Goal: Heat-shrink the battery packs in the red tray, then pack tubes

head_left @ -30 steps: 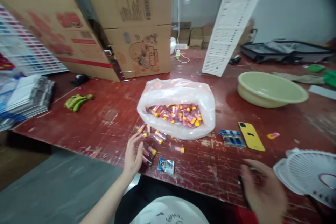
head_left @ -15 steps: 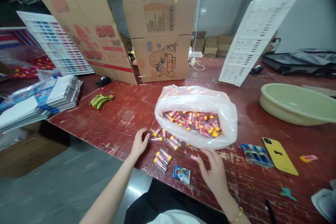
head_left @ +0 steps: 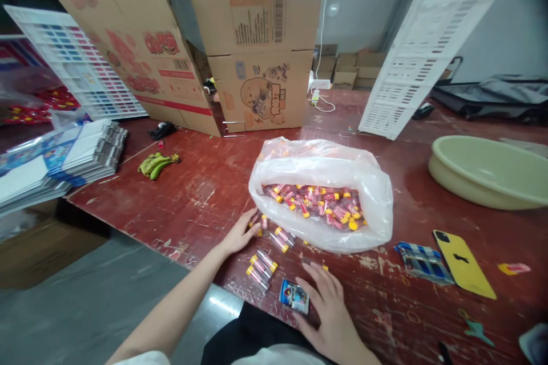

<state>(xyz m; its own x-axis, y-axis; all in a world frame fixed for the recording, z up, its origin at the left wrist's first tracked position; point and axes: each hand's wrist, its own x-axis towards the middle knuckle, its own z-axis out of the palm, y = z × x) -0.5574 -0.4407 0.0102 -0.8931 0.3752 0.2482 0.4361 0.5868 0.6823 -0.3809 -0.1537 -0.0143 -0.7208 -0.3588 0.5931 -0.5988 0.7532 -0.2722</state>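
Observation:
A clear plastic bag (head_left: 377,199) lies open on the worn red table (head_left: 201,194), full of small pink tubes with yellow caps (head_left: 317,202). Several loose tubes (head_left: 262,265) lie in front of the bag near the table's front edge. My left hand (head_left: 241,235) rests flat with spread fingers, its fingertips touching the loose tubes by the bag's left corner. My right hand (head_left: 327,308) lies palm down beside a small blue printed packet (head_left: 294,295), fingers apart, its fingertips over one more tube. Neither hand holds anything.
Cardboard boxes (head_left: 261,57) stand at the back. A white slotted rack (head_left: 423,51) leans at the right, near a pale green basin (head_left: 488,174). A yellow phone (head_left: 464,262) and blue packet (head_left: 422,255) lie right of the bag. Bananas (head_left: 156,164) and stacked flat cartons (head_left: 64,157) sit left.
My right hand came in from the far right toward the tubes and settled by the blue packet. My left hand slid closer to the bag's corner. The view turned left.

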